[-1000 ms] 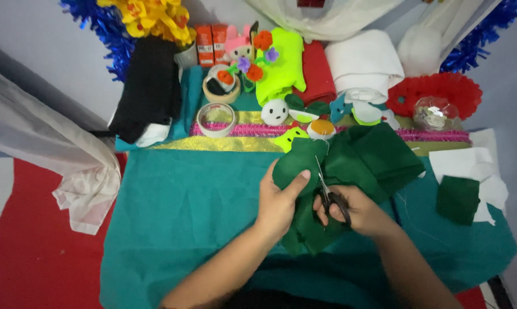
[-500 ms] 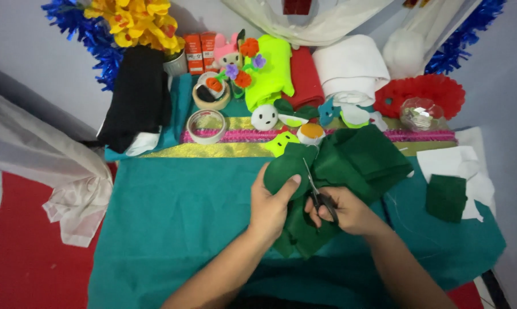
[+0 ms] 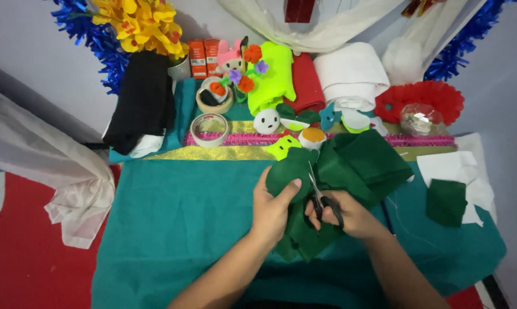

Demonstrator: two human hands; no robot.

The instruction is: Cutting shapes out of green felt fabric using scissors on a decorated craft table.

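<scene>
Two hands were on one piece: the left hand pinched the rounded edge of the dark green felt sheet, thumb on top and fingers curled under, while the right hand had its fingers closed through the loops of the small black-handled scissors. Blades pointed up into the felt, just beside the left thumb; I couldn't tell how far they gaped.

Risk as I read it: thumb sat close to the cut line, so a nick was possible. Felt was bunched and folded, so the blades could have caught a second layer or wandered off the curve.

Felt lay on the teal cloth, mid-table, near the front.

Clutter behind it: lime felt face, white ball with a face, roll of tape, pink sequin trim. Loose dark green felt square sat well apart on the right. Nothing blocked the hands, though the felt's far folds touched the small figures.
</scene>
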